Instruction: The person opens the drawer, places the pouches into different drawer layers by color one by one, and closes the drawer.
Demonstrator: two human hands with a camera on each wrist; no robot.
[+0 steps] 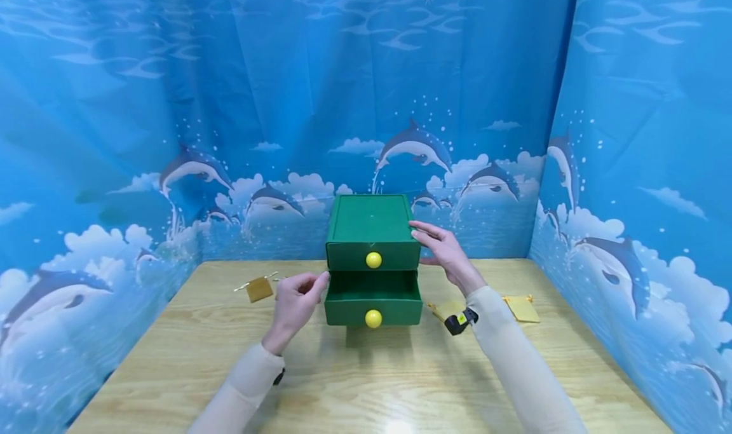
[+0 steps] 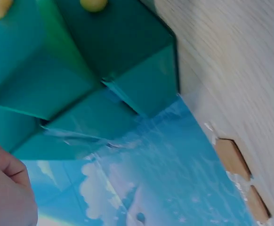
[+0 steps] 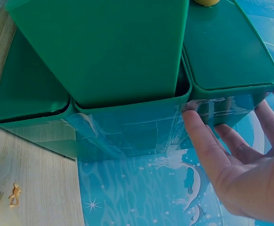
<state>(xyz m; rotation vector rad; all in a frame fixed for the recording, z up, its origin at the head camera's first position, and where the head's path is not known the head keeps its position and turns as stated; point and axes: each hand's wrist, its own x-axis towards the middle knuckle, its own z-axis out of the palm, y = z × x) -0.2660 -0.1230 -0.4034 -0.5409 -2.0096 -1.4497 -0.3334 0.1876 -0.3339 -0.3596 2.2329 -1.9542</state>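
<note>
A green drawer cabinet (image 1: 372,218) stands between my hands, its middle drawer (image 1: 372,311) pulled well out and showing a bare floor. Round yellow knobs (image 1: 373,260) sit on the drawer fronts. My right hand (image 1: 446,253) is at the cabinet's upper right side; in the right wrist view its extended fingers (image 3: 205,141) touch the side wall, where clear tape shows. My left hand (image 1: 297,304) is at the left of the pulled-out drawer with fingers curled, thumb and forefinger close to the cabinet's edge. Nothing is visible in its grasp, and its fingertips are out of the left wrist view.
Small brown drawstring pouches (image 1: 259,289) lie on the wooden table (image 1: 189,358) to the left. Yellowish pouches (image 1: 521,308) lie to the right, one partly behind my right wrist. A blue dolphin curtain (image 1: 274,135) hangs behind and along both sides.
</note>
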